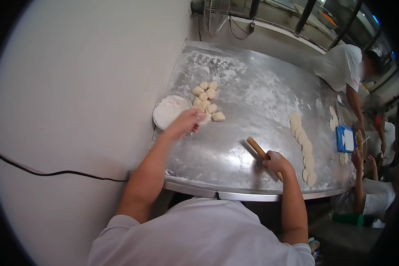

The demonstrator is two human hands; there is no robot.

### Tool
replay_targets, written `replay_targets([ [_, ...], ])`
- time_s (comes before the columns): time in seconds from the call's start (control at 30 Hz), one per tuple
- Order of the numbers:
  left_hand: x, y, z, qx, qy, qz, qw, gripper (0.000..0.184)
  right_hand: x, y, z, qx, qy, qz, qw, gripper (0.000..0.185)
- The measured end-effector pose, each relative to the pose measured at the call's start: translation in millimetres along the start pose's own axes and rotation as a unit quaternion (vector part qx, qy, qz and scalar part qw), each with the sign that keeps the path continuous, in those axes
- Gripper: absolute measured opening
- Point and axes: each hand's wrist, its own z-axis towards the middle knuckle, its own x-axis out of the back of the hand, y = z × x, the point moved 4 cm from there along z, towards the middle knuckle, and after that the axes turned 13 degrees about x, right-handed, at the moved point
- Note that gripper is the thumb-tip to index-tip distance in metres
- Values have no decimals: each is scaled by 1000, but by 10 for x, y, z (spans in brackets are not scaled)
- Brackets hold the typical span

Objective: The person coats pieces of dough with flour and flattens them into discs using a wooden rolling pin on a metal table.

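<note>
My left hand [189, 122] is beside the group of dough balls [203, 96], near its lower end, at the right rim of a round container of flour [170, 111]. Its fingers are curled and smeared by motion; a pale piece of dough shows at the fingertips, and whether they grip it is unclear. My right hand [275, 162] is closed around a wooden rolling pin [256, 147], which lies slantwise over the metal table [208, 155]. To its right, flat dough rounds [303, 146] form a long overlapping row.
Flour is scattered over the far part of the table. At the right, co-workers [341, 66] reach in around a blue scale [346, 139], a bowl [361, 142] and more dough rounds [333, 117]. A fan [216, 17] stands beyond the far edge; a wall [84, 88] borders the left.
</note>
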Motion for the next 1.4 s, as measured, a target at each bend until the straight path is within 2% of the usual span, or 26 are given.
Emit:
replay_targets([
  [0.07,-469,-156,29,-58,28,219,973,33,-10,78,54,-15,-10,-3,1000,37],
  [0.1,-608,-347,87,-106,40,321,940,35,-9,117,51,-24,-14,-2,1000,41],
  [0.17,-827,-714,314,-204,68,507,835,38,16,103,21,-30,-4,-5,1000,40],
  [0.27,-974,-473,228,-185,72,520,830,41,53,78,58,-24,0,-4,1000,37],
  [0.37,-1135,-225,350,-107,88,510,849,40,71,0,24,2,29,-7,1000,33],
  [0.47,-1316,-382,551,-192,117,565,794,41,52,-78,47,21,33,26,999,36],
  [0.57,-1442,-522,847,-230,158,569,774,41,44,-136,34,45,26,12,999,34],
  [0.67,-1454,-462,985,-254,191,552,771,42,-23,-118,62,74,33,-30,996,31],
  [0.77,-1450,-364,934,-181,212,523,805,41,-62,-192,42,100,26,-68,992,32],
  [0.87,-1279,-389,926,-147,241,375,883,38,-77,-307,-44,129,-4,-115,985,34],
  [0.97,-1112,-409,623,-135,231,376,887,34,-154,-301,-60,169,-32,-126,977,30],
  [1.07,-983,-635,601,-132,197,496,835,35,-186,-393,-145,171,-75,-103,977,32],
  [1.17,-1038,-551,653,-19,135,391,910,41,-200,-340,-74,189,-55,-116,974,33],
  [1.27,-1132,-631,656,-73,57,339,936,47,-222,-309,-33,200,-18,-142,969,35],
  [1.4,-1302,-562,484,-99,-3,397,913,54,-318,-200,54,213,28,-171,962,35],
])
